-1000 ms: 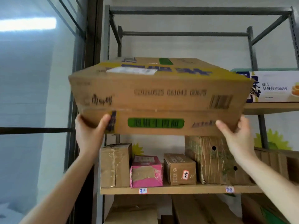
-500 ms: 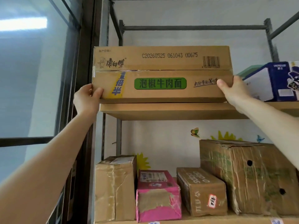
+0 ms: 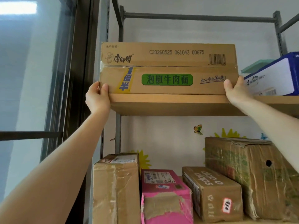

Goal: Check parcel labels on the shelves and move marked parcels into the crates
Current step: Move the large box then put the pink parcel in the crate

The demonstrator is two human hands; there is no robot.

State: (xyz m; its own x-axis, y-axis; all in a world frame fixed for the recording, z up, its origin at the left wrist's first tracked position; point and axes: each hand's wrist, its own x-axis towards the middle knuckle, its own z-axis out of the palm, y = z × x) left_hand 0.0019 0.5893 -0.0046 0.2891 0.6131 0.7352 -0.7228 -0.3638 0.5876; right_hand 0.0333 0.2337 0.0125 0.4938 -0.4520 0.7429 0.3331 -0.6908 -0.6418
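Note:
A wide flat cardboard box (image 3: 168,68) with a green label and a barcode lies on the upper wooden shelf (image 3: 178,102), its front face flush with the shelf edge. My left hand (image 3: 97,97) grips its lower left corner, thumb on the front face. My right hand (image 3: 234,89) grips the lower right corner the same way. On the shelf below stand a tall taped brown parcel (image 3: 116,188), a pink parcel (image 3: 165,196), a small brown box (image 3: 213,194) with a red-bordered sticker, and a big worn carton (image 3: 252,175).
A blue and white box (image 3: 273,76) sits right of the flat box on the upper shelf, close to my right hand. Grey metal rack posts (image 3: 119,133) frame the shelves. A dark-framed glass partition (image 3: 48,78) stands at the left.
The flat box went from held tilted in front of the shelf to resting level on the upper shelf. Both hands have stayed on its lower corners.

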